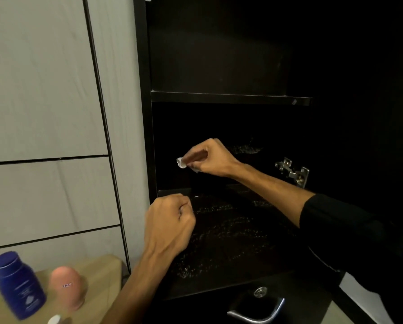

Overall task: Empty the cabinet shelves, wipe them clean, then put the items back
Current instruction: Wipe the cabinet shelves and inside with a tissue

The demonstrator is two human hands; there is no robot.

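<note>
The black cabinet stands open, and its lower shelf (231,230) shows wet, speckled streaks. The upper shelf (228,98) looks bare. My right hand (210,159) reaches into the lower compartment, above the shelf, pinching a small crumpled white tissue (181,163) near the left inner wall. My left hand (170,220) is a closed fist at the shelf's front left edge, with nothing visible in it. Out on a wooden surface at the lower left stand a dark blue bottle (19,286) and a pink rounded container (67,287).
A metal hinge (292,171) sits on the cabinet's right inner side. Below the shelf there is a drawer front with a lock (260,292) and a chrome handle (256,315). Pale panelled doors (44,113) fill the left. A white cap (54,320) shows at the bottom edge.
</note>
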